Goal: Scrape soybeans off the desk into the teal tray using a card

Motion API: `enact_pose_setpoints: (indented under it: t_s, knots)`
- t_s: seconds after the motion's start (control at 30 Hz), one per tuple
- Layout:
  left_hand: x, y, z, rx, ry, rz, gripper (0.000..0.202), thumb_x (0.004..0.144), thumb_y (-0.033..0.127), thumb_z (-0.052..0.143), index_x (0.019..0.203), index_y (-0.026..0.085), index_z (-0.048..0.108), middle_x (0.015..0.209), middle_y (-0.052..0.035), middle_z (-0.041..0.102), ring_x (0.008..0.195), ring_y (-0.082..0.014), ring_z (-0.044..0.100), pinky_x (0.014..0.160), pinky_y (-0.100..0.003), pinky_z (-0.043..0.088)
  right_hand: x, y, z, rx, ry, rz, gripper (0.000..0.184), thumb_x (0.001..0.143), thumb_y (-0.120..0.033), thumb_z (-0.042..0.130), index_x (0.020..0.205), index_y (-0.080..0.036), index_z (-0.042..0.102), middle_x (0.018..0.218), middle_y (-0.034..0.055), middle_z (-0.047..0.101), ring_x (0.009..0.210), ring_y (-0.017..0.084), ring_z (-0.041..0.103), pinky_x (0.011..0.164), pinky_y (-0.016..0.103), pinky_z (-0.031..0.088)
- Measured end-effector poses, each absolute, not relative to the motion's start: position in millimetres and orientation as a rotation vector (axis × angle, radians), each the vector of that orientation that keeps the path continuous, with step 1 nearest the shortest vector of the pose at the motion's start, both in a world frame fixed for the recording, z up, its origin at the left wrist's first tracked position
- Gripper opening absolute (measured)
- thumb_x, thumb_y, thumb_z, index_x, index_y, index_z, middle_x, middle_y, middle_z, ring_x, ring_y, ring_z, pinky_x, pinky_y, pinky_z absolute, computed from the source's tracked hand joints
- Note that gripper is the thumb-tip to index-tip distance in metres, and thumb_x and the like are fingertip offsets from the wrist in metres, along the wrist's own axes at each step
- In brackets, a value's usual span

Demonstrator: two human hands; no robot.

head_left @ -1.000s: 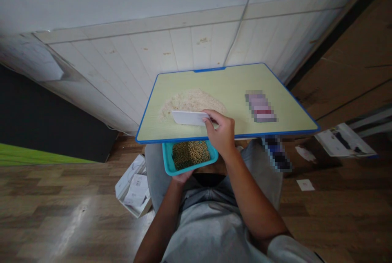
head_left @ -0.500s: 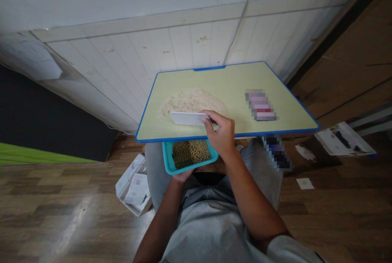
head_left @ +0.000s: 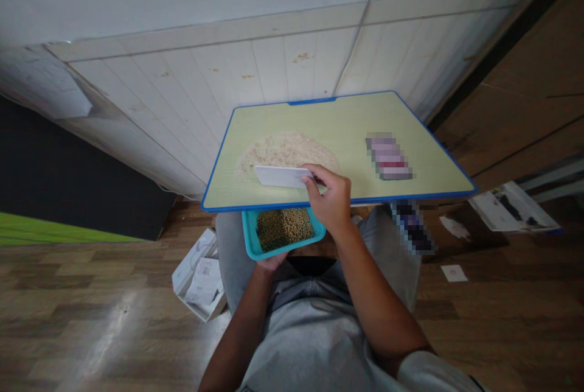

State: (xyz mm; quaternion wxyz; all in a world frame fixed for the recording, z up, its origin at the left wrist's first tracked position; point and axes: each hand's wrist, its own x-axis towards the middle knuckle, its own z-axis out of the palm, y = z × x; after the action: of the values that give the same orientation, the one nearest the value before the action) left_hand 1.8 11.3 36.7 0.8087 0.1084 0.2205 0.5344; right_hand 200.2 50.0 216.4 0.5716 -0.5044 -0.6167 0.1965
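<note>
My right hand [head_left: 329,197] pinches a flat white card [head_left: 280,176] by its right end. The card stands on its long edge on a pale board [head_left: 360,118] with a blue rim. Just behind it lies a thin, spread-out heap of pale grains [head_left: 292,150]. Below the board's near edge, my left hand [head_left: 272,262] supports a turquoise plastic tray [head_left: 253,252] from underneath; most of its fingers are hidden. Inside the tray are small round beans or seeds, green on the left [head_left: 270,227] and yellowish on the right [head_left: 296,224].
A blurred-out pinkish rectangular object [head_left: 389,156] lies on the board's right side. Another blurred dark object [head_left: 413,227] rests by my right thigh. An open white box [head_left: 201,276] with papers stands on the floor at left. The wall [head_left: 269,69] rises behind the board.
</note>
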Motion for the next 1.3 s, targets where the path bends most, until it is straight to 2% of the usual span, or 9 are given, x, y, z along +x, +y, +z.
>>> enact_pose_setpoints:
  t_s: [0.13, 0.23, 0.47, 0.7, 0.8, 1.07, 1.3]
  knots:
    - [1.6, 10.6, 35.8, 0.184, 0.448, 1.15, 0.065, 0.113, 0.068, 0.036, 0.143, 0.033, 0.081, 0.18, 0.0031, 0.052, 0.178, -0.0379, 0.023, 0.14, -0.074, 0.018, 200.2, 49.8, 216.1, -1.166, -1.442, 0.454, 0.027, 0.097, -0.026, 0.062, 0.107, -0.027, 0.086, 0.106, 0.0033, 0.09, 0.098, 0.024, 0.084, 0.093, 0.043, 0.069]
    - [1.8, 10.4, 36.9, 0.183, 0.447, 1.148, 0.066, 0.113, 0.069, 0.036, 0.143, 0.033, 0.081, 0.181, 0.0029, 0.05, 0.178, -0.0377, 0.023, 0.141, -0.073, 0.017, 200.2, 49.7, 216.6, -1.171, -1.447, 0.459, 0.026, 0.097, -0.027, 0.062, 0.107, -0.028, 0.086, 0.107, 0.003, 0.09, 0.099, 0.024, 0.085, 0.094, 0.043, 0.069]
    - [3.5, 12.1, 37.0, 0.186, 0.48, 1.166, 0.067, 0.112, 0.069, 0.033, 0.139, 0.034, 0.085, 0.171, 0.0031, 0.061, 0.176, -0.0394, 0.027, 0.142, -0.068, 0.022, 200.1, 49.7, 215.4, -1.15, -1.445, 0.44, 0.026, 0.097, -0.026, 0.062, 0.108, -0.027, 0.086, 0.107, 0.0036, 0.09, 0.099, 0.024, 0.085, 0.093, 0.043, 0.069]
    - [4.9, 10.4, 44.1, 0.213, 0.616, 1.16, 0.061, 0.11, 0.069, 0.038, 0.134, 0.04, 0.085, 0.169, 0.0067, 0.063, 0.172, -0.0384, 0.04, 0.138, -0.07, 0.032, 200.4, 51.3, 214.1, -1.14, -1.442, 0.432, 0.027, 0.096, -0.026, 0.063, 0.107, -0.027, 0.087, 0.103, 0.003, 0.09, 0.096, 0.024, 0.084, 0.09, 0.043, 0.069]
    - [5.8, 9.6, 49.2, 0.199, 0.638, 1.16, 0.061, 0.111, 0.068, 0.037, 0.134, 0.038, 0.085, 0.168, 0.0057, 0.065, 0.17, -0.0385, 0.044, 0.137, -0.071, 0.034, 200.3, 52.0, 213.5, -1.114, -1.444, 0.424, 0.027, 0.097, -0.026, 0.062, 0.107, -0.027, 0.087, 0.103, 0.0028, 0.09, 0.096, 0.024, 0.084, 0.089, 0.043, 0.069]
    - [5.0, 9.8, 49.1, 0.198, 0.619, 1.15, 0.061, 0.112, 0.065, 0.037, 0.134, 0.036, 0.086, 0.168, 0.0054, 0.065, 0.17, -0.039, 0.042, 0.138, -0.07, 0.034, 200.8, 52.3, 212.9, -1.11, -1.449, 0.407, 0.026, 0.098, -0.027, 0.061, 0.108, -0.027, 0.086, 0.104, 0.0027, 0.089, 0.096, 0.024, 0.084, 0.089, 0.043, 0.069]
    - [1.9, 10.7, 35.5, 0.159, 0.561, 1.15, 0.066, 0.112, 0.066, 0.032, 0.129, 0.036, 0.088, 0.162, 0.0051, 0.07, 0.172, -0.0373, 0.039, 0.141, -0.067, 0.029, 200.4, 51.7, 212.2, -1.065, -1.436, 0.393, 0.025, 0.097, -0.024, 0.063, 0.107, -0.025, 0.086, 0.105, 0.0044, 0.089, 0.095, 0.024, 0.085, 0.089, 0.042, 0.07]
